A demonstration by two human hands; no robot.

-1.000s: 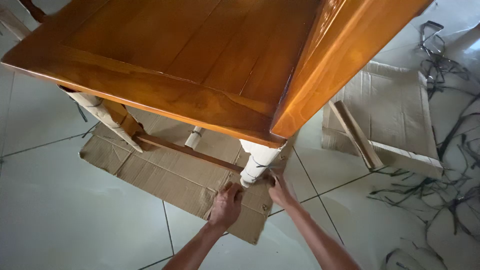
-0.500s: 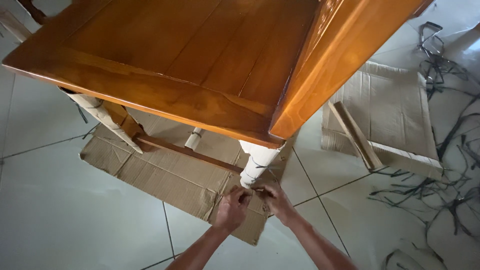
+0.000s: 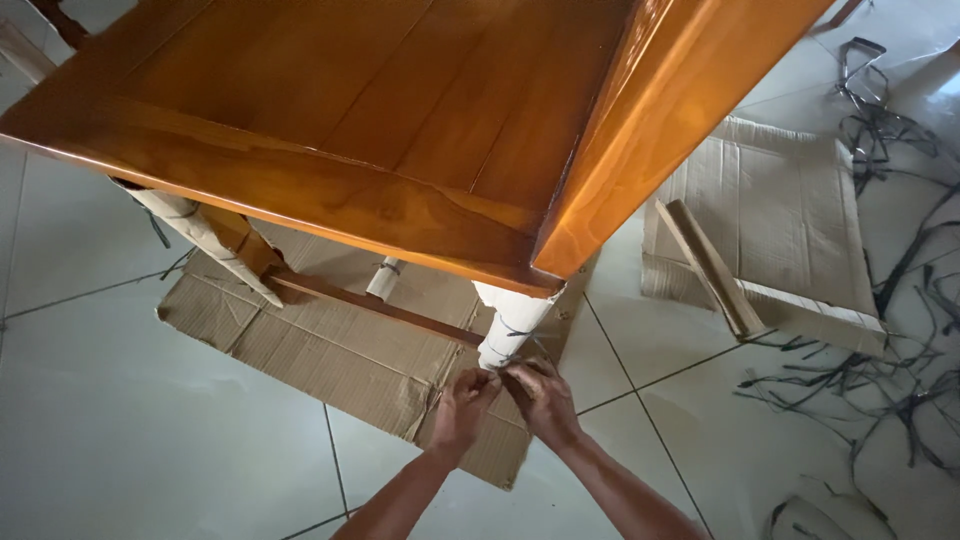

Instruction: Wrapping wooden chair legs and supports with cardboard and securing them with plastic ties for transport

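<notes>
White paper-wrapped turned table leg point(image 3: 510, 325), bound with thin dark ties, stands at the near corner of a glossy orange-brown wooden table point(image 3: 400, 120), its foot resting on a flat sheet of brown corrugated cardboard point(image 3: 320, 345) spread over the pale glossy tiled floor point(image 3: 130, 440). The left hand point(image 3: 462, 410) and the right hand point(image 3: 540, 398) meet at the foot of this leg, fingers curled in and pinched close together at the wrapping's lower end; what exactly they grip cannot be told. A dark wooden stretcher point(image 3: 380, 308) runs from this leg to another wrapped leg point(image 3: 205, 235) at the far left. To the right lies a second piece of cardboard point(image 3: 790, 215) with a short wooden slat point(image 3: 710, 268) across it, and loose black plastic straps point(image 3: 890, 370) lie scattered over the tiles beyond
</notes>
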